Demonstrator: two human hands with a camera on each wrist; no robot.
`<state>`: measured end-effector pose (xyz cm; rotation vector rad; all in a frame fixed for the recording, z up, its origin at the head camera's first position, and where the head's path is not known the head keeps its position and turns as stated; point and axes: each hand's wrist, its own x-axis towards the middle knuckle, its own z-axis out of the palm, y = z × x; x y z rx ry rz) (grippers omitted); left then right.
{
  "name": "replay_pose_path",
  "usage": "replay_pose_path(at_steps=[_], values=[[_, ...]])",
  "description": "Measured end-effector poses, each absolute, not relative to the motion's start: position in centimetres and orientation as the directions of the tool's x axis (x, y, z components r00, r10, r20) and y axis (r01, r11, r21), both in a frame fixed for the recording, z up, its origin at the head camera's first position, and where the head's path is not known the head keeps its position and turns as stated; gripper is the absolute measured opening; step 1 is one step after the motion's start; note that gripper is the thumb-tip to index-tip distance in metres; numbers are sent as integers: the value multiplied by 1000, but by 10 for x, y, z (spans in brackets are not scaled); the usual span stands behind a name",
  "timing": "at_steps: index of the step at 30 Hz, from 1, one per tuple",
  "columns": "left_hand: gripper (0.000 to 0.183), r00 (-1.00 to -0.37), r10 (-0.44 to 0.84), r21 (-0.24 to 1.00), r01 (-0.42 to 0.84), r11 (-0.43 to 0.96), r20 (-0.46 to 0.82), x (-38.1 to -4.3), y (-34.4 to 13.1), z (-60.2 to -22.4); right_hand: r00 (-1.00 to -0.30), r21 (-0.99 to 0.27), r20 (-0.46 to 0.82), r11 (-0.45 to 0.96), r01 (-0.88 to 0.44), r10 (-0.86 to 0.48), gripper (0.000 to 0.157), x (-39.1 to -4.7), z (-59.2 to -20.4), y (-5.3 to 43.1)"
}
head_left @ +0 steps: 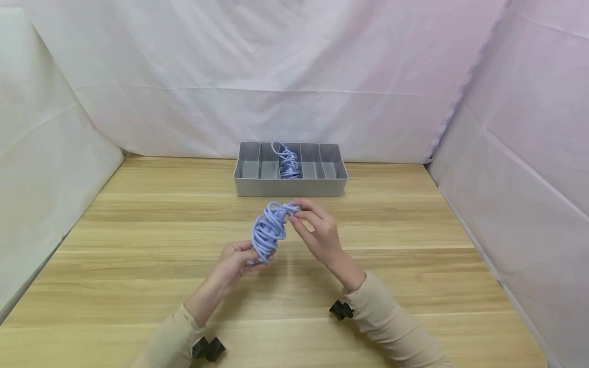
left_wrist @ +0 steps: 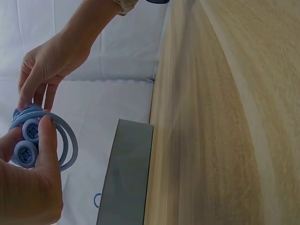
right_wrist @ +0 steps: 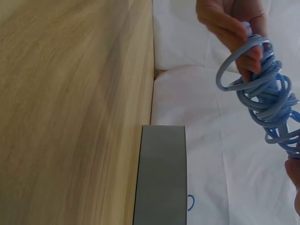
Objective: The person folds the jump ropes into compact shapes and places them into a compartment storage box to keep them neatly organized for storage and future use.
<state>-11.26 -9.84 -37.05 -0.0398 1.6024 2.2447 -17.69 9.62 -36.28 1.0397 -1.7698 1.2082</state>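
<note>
A light-blue jump rope (head_left: 268,232), its cord wound in loops around its handles, is held above the table between both hands. My left hand (head_left: 236,261) grips its lower end. In the left wrist view, two round handle ends (left_wrist: 26,154) show between thumb and fingers. At the upper end, my right hand (head_left: 320,236) pinches the cord between thumb and fingertips. A loose loop stands out beside the left hand's fingers in the right wrist view.
Beyond the hands, a grey divided box (head_left: 291,188) stands near the back of the wooden table (head_left: 152,230). Another blue corded bundle (head_left: 289,164) lies in its middle compartment, one loop rising over the back rim. White cloth (head_left: 184,76) hangs behind and at both sides.
</note>
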Motion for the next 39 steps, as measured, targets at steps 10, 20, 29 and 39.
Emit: replay_pose_path(at_steps=[10, 20, 29, 39], values=[[39, -923, 309, 916, -310, -253, -228, -104, -91, -369, -364, -329, 927, 270, -905, -91, 20, -176, -368, 91], [25, -925, 311, 879, -326, -349, -219, -103, -82, -371, -286, -271, 958, 367, -890, 12, 10, -179, -374, 81], [38, -932, 255, 829, -348, -438, -256, -102, -72, -372, -340, -329, 940, 394, -858, 44, 9, -181, -380, 74], [39, -919, 278, 803, -382, -457, -279, -102, -67, -373, -303, -200, 945, 518, -832, -122, 9, -191, -387, 84]])
